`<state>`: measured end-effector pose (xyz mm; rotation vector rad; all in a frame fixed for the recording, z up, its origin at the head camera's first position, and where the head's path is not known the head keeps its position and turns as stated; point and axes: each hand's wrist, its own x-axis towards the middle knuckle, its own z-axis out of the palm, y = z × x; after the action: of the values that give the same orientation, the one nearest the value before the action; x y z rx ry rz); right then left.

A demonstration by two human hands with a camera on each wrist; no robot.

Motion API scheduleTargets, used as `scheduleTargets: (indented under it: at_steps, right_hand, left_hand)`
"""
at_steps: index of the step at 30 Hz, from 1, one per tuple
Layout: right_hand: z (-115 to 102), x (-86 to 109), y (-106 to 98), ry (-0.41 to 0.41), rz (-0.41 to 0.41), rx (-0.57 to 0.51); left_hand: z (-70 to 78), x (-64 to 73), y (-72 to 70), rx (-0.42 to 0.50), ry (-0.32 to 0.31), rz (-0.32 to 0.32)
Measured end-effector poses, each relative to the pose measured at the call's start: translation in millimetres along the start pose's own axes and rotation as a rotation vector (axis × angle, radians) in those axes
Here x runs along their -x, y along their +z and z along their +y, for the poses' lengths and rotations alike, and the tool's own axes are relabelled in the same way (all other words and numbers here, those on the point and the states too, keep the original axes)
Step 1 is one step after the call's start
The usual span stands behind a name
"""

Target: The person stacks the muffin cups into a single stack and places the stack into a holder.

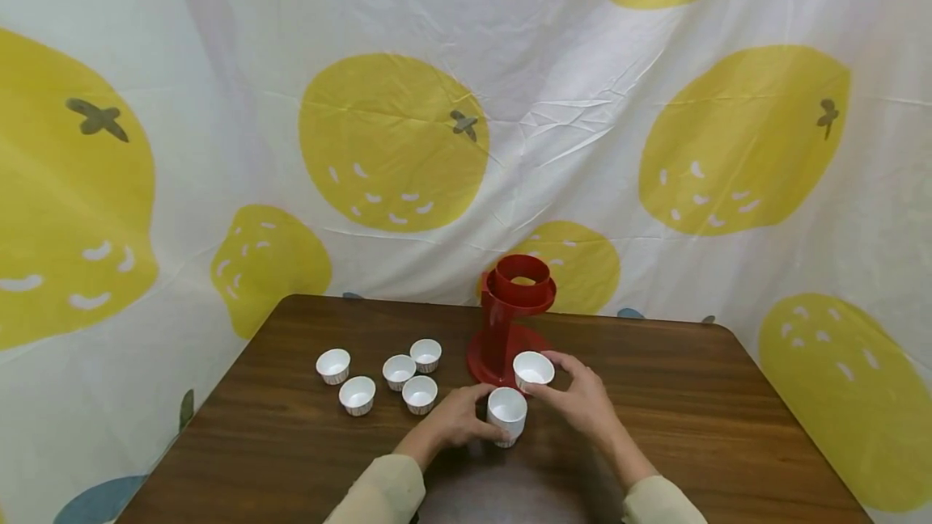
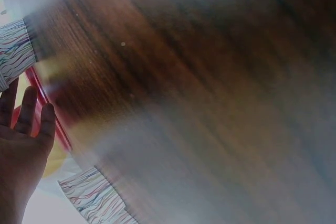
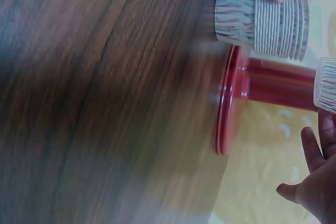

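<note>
My left hand [image 1: 460, 417] grips a nested stack of white paper baking cups [image 1: 507, 415] standing on the table. In the right wrist view, the stack [image 3: 262, 24] shows closely spaced rims and wavy coloured lines, with a thumb against its side. A single paper baking cup [image 1: 534, 370], mouth up, is pinched between thumb and fingers of my right hand [image 1: 582, 399]. It is held just above and right of the stack, in front of the red stand [image 1: 498, 338]. The left wrist view catches part of the left hand [image 2: 23, 145] below the patterned cup side.
Several single baking cups [image 1: 399, 373] stand mouth up on the left of the brown wooden table [image 1: 677, 411]. The red stand has a round base and a ring-shaped holder [image 1: 523, 281] on top. A lemon-print cloth [image 1: 553, 144] hangs behind the table.
</note>
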<state>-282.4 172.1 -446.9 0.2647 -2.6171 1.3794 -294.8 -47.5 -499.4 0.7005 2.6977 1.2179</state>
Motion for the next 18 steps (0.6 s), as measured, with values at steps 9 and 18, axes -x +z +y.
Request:
scheduleTargets:
  at_steps: [9, 18]
  right_hand:
    - [-6.0, 4.0, 7.7, -0.047, -0.019, 0.007]
    - [-9.7, 7.6, 13.2, -0.07, -0.06, 0.001]
  left_hand:
    - [1.0, -0.2, -0.1, -0.012, -0.003, -0.007]
    - [4.5, 0.9, -1.8, -0.024, -0.007, -0.017]
